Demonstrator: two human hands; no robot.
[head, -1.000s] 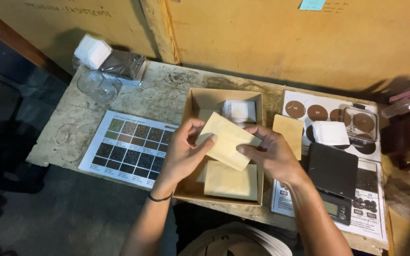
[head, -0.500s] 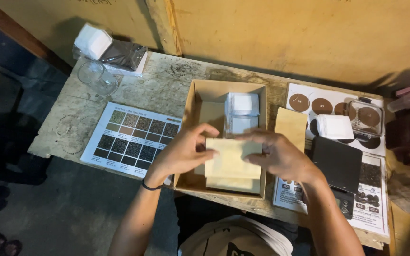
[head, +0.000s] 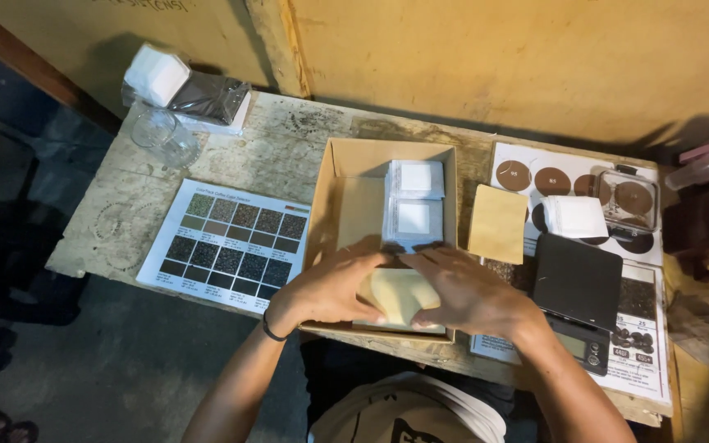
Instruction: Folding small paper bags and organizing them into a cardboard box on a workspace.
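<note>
**Both hands press the tan pouch into the box's near end**

The left hand and right hand each keep a flat, fingers-spread grip on the pale tan pouch at the near end of the cardboard box. Best to keep it level and square to the walls. White packets crowd the box's far right; its far left is open. The box's near wall sits close to the table edge.
</note>
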